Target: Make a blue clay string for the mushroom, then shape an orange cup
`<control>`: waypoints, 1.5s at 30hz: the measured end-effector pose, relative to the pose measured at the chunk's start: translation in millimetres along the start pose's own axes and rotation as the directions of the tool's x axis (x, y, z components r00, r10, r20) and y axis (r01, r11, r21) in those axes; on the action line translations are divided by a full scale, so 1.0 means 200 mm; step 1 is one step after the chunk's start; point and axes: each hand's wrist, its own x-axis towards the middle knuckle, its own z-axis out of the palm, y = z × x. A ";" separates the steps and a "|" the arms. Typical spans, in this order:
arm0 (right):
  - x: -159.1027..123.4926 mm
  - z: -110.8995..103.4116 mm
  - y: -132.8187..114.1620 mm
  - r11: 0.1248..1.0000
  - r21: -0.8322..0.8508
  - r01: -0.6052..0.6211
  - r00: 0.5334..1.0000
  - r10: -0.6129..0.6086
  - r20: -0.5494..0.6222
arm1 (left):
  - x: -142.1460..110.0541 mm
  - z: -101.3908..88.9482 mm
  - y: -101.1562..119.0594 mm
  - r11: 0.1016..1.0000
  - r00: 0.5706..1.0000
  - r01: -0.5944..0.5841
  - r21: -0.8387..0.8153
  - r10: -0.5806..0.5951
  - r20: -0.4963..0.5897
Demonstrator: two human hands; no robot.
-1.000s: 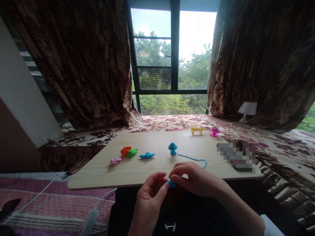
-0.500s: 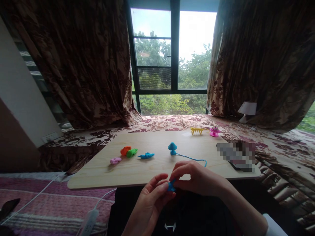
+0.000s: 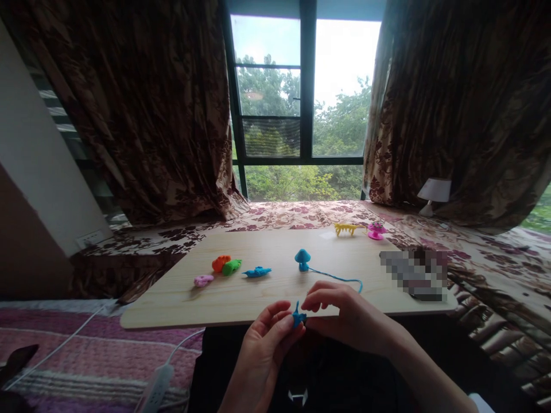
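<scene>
Low over the near edge of the board, my left hand (image 3: 272, 332) is closed, pinching a small blue modelling-clay piece (image 3: 298, 317) between thumb and fingers. A thin spike of the clay points upward. Close by on the right, my right hand (image 3: 340, 307) has bent fingers held apart beside the piece; whether its thumb touches the clay I cannot tell. Beyond the hands stands a blue clay mushroom (image 3: 302, 259), with a thin blue cord (image 3: 333, 276) trailing right from its base. A blue clay figure with a pointed end (image 3: 257, 272) lies to its left.
An orange (image 3: 221, 264), a green (image 3: 232, 267) and a pink clay piece (image 3: 203, 280) sit on the left of the wooden board (image 3: 172, 310). A yellow legged figure (image 3: 345, 229) and a magenta piece (image 3: 376, 231) stand at the back right. A blurred dark object (image 3: 413, 275) lies at right.
My right fingertips have drawn slightly up and away from the blue clay, so its upright spike now shows. My left hand keeps its hold, with the piece slightly higher.
</scene>
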 end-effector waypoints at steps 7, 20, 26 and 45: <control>0.02 0.03 0.01 1.000 -0.008 0.012 1.000 -0.012 0.022 | -0.01 0.00 -0.02 0.999 0.999 0.009 0.040 -0.011 0.032; 0.03 -0.02 -0.01 0.999 -0.054 -0.005 0.998 0.009 0.068 | -0.03 0.02 -0.01 0.997 0.999 -0.014 0.082 0.011 0.041; 0.03 -0.05 0.00 0.999 -0.047 0.007 1.000 -0.008 -0.004 | -0.02 0.01 -0.03 0.989 0.998 -0.060 0.132 0.058 0.018; 0.05 0.02 0.00 0.997 -0.068 -0.036 0.997 0.040 0.066 | -0.03 0.02 -0.06 0.932 0.964 -0.261 0.250 0.262 0.030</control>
